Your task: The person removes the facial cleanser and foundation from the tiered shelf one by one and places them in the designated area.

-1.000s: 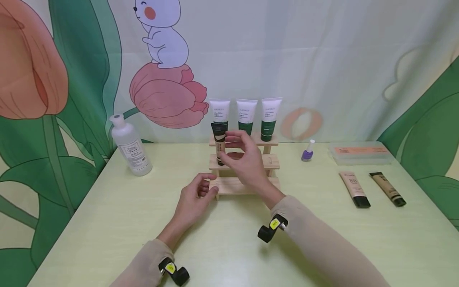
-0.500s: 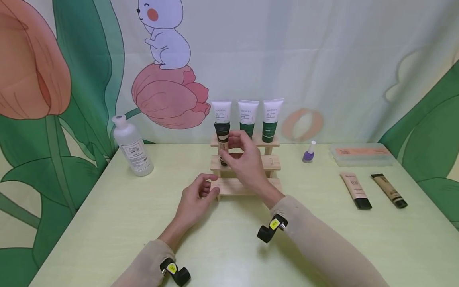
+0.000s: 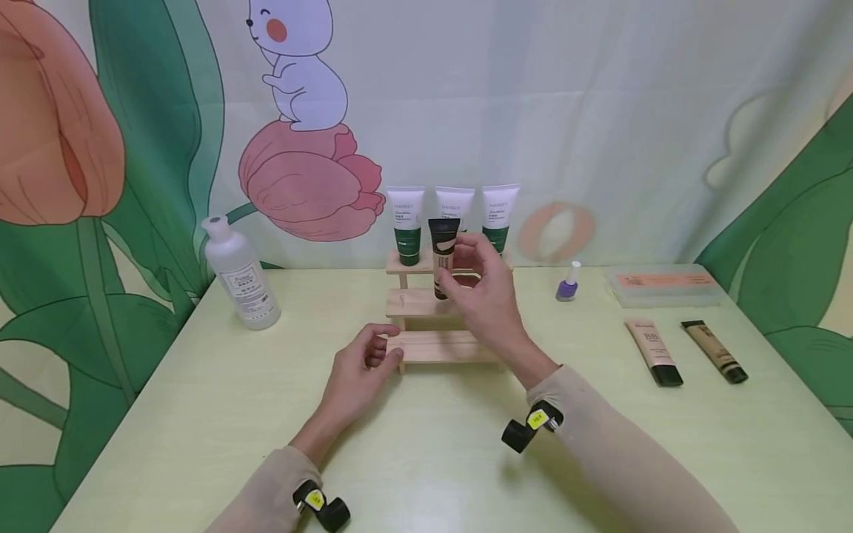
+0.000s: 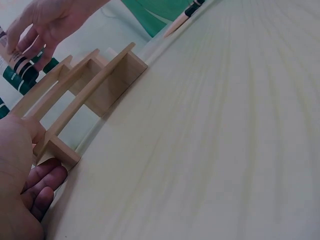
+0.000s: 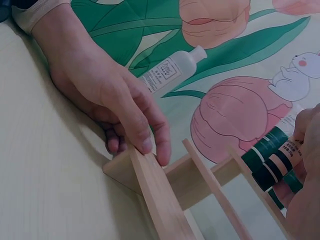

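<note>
In the head view my right hand (image 3: pixel 492 289) pinches a small beige-and-black cosmetic tube (image 3: pixel 444 237) between thumb and fingers. It is upright, black cap down, at the middle step of a three-tier wooden rack (image 3: pixel 440 346); whether the cap touches the wood I cannot tell. My left hand (image 3: pixel 360 370) holds the left end of the lowest step, and the right wrist view shows the thumb and forefinger of this left hand (image 5: pixel 120 110) on that board. Along the top step stand three white-and-green tubes, among them the left tube (image 3: pixel 407 226); the middle one is partly hidden.
A white pump-style bottle (image 3: pixel 243 277) stands at the left. To the right are a purple nail polish bottle (image 3: pixel 568 285), a clear flat box (image 3: pixel 663 287), a pink BB tube (image 3: pixel 654 352) and a tan tube (image 3: pixel 714 352) lying on the table. A printed curtain hangs behind.
My right hand has carried the beige-and-black tube rightward from the left end of the middle step to nearer its middle. My left hand keeps its place on the rack.
</note>
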### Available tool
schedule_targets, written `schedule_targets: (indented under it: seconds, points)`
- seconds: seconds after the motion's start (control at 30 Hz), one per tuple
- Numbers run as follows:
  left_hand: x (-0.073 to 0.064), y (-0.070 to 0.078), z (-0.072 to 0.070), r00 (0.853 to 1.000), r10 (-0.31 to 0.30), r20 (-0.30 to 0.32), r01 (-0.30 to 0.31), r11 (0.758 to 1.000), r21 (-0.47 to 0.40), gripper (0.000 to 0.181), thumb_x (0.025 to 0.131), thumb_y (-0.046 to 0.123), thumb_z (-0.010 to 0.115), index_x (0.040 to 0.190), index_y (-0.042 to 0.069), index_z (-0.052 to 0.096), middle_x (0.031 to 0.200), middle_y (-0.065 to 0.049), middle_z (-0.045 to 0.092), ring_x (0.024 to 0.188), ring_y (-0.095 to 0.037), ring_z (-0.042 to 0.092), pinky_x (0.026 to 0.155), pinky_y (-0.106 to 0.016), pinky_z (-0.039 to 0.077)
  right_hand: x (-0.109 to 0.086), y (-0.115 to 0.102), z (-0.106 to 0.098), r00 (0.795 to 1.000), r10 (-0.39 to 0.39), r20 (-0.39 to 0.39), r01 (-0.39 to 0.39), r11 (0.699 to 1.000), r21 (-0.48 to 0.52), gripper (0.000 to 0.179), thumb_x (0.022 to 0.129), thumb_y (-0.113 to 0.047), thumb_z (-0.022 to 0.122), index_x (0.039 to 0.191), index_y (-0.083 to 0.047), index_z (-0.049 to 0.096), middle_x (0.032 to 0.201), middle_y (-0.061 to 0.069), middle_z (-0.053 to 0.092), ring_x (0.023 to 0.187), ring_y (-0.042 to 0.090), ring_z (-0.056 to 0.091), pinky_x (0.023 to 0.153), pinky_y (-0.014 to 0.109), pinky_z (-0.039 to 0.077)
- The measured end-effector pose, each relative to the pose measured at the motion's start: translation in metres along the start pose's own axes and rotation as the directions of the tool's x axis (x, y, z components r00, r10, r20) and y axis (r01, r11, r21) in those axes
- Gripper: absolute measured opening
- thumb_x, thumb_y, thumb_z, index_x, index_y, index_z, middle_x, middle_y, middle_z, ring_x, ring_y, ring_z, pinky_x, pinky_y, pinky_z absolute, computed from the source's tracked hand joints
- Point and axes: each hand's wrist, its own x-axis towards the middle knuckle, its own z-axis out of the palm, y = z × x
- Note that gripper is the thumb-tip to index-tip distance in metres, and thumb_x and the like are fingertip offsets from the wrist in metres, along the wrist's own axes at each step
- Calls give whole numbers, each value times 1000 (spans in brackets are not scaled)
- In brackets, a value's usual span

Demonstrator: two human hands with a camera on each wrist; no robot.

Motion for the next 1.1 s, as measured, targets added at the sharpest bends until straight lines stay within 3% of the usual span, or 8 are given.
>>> schedule_targets:
  seconds: [0.37,0.77,1.1]
  points:
    - [-1,-1,0,1000,-3,0,3,1000,-3,30,107,17,77,136,20,72,108,-6,72,95,-22,65,85,-27,54,1,-2,-49,998,-30,-52,30,1000,-7,41,100,5,78,136,-7,63,118,15,74,103,24,71,87,35,61]
    - [0,-1,1,1000,-11,12,11,1000,3,31,107,18,77,137,20,71,109,-6,72,96,-22,65,86,-27,54,-10,3,-109,990,-33,-138,20,995,-94,42,101,2,78,140,-1,61,114,6,70,102,19,70,83,25,60]
    - [0,-1,0,1000,-14,13,14,1000,-2,30,108,19,76,137,20,71,109,-7,70,96,-22,64,85,-27,53,-21,12,-153,975,-54,-217,22,989,-149,46,101,2,78,144,-8,66,116,-1,69,104,17,70,80,19,59]
